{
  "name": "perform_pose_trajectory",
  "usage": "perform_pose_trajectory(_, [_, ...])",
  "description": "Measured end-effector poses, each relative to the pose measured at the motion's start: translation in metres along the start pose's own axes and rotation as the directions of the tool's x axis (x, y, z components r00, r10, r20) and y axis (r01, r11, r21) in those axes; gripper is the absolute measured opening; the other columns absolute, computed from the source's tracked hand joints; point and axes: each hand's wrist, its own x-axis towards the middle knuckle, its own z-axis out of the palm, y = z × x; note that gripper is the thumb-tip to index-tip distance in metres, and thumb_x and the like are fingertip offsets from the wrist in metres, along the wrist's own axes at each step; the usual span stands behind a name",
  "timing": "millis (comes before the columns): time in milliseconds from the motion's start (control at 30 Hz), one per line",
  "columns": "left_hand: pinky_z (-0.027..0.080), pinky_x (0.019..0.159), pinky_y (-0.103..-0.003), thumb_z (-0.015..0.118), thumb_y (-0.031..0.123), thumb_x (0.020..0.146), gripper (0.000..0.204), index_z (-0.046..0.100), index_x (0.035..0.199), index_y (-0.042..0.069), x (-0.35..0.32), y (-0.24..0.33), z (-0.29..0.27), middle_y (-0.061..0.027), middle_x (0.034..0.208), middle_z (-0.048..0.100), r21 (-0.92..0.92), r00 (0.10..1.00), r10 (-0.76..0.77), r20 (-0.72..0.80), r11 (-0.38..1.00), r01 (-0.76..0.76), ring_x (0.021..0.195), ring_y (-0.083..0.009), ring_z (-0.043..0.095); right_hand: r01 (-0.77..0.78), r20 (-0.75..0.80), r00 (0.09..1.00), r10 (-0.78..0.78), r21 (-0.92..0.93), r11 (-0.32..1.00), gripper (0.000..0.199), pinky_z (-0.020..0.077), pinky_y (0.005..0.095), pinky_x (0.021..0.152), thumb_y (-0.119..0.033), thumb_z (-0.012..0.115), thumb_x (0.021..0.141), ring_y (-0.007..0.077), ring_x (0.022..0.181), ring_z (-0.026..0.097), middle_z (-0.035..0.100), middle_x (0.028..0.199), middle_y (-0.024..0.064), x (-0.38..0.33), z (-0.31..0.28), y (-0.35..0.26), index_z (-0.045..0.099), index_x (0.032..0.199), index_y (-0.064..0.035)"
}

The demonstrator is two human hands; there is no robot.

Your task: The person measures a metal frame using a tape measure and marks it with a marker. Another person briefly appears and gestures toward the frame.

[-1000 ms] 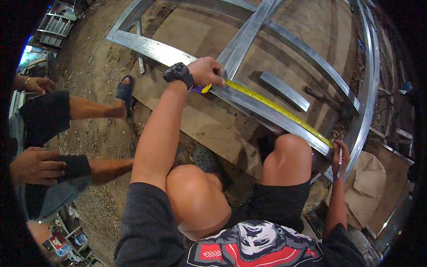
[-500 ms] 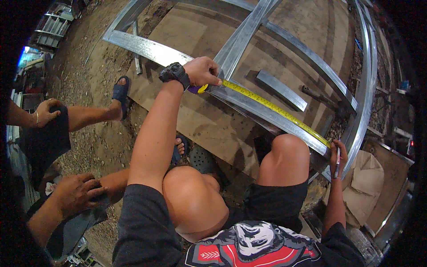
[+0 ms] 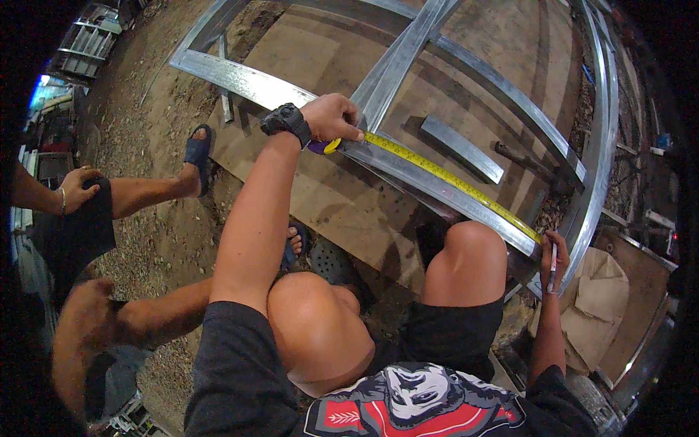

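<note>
**Tape stretched along steel frame rail, both hands engaged**

Since the earlier frames, the bystander at left has shifted: the near hand, previously spread on the knee, now shows only as a blurred form low at the left edge, and the view sits slightly lower and closer over the work. The person's own hands have kept their stations on the rail.

Head view. The left hand (image 3: 331,116), with a black wristwatch (image 3: 285,120) above it, has its fingers curled closed over the purple and yellow tape measure case (image 3: 324,146), pressing it onto the galvanised steel rail (image 3: 437,191). The yellow tape blade (image 3: 451,177) lies flat along this rail, running down and right to the right hand (image 3: 553,255). That hand grips a slim white marker (image 3: 553,266) upright, fingers closed round it, at the blade's far end beside the curved outer member of the steel frame (image 3: 597,146). A short loose steel offcut (image 3: 462,148) lies on the plywood sheet (image 3: 342,197) inside the frame, just beyond the tape. The person crouches, both bare knees close beneath the rail. No container is identifiable; a crumpled brown paper sack (image 3: 593,306) lies at lower right, contents not visible.
</note>
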Motion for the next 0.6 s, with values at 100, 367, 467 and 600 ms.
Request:
perform_pose_trajectory(100, [0.051,0.068,-0.036,0.087,0.031,0.080,0.035,0.073,0.087,0.000,0.001,0.002,-0.001,-0.0072,0.075,0.070,0.012,1.000,0.002,0.009,1.000,-0.002,0.072,-0.0153,0.062,0.008,0.002,1.000,-0.008,-0.030,1.000,0.017,0.0547,0.0339,0.093,-0.007,0.073,0.099,0.0197,0.103,0.071,0.075,0.110,0.0106,0.000,-0.002,-0.006,0.074,0.115,-0.0044])
perform_pose_trajectory(367, [0.051,0.069,-0.036,0.088,0.032,0.080,0.036,0.072,0.088,0.001,0.003,-0.001,0.001,-0.0068,0.077,0.070,0.020,1.000,-0.020,0.011,1.000,0.020,0.072,-0.0153,0.062,-0.032,0.015,0.999,0.032,-0.008,0.999,0.016,0.0538,0.0335,0.094,-0.008,0.072,0.099,0.0204,0.103,0.070,0.074,0.111,0.0104,0.001,-0.003,-0.015,0.073,0.115,-0.0028])
perform_pose_trajectory(467, [0.051,0.068,-0.036,0.088,0.034,0.080,0.037,0.073,0.088,0.001,0.002,-0.002,0.001,-0.0068,0.075,0.069,0.006,0.999,-0.028,0.017,1.000,0.028,0.072,-0.0151,0.062,-0.015,0.016,1.000,0.016,-0.035,0.999,0.017,0.0538,0.0333,0.095,-0.008,0.072,0.100,0.0200,0.104,0.070,0.074,0.111,0.0103,0.001,-0.003,-0.012,0.073,0.116,-0.0027])
perform_pose_trajectory(600, [0.051,0.068,-0.036,0.088,0.035,0.079,0.038,0.073,0.087,0.001,0.002,-0.001,0.001,-0.0068,0.074,0.069,0.024,0.999,-0.035,0.007,0.999,0.035,0.072,-0.0155,0.063,0.021,0.004,1.000,-0.020,-0.038,0.999,0.018,0.0538,0.0337,0.095,-0.007,0.072,0.100,0.0197,0.104,0.070,0.074,0.112,0.0100,0.001,-0.002,-0.008,0.074,0.117,-0.0036])
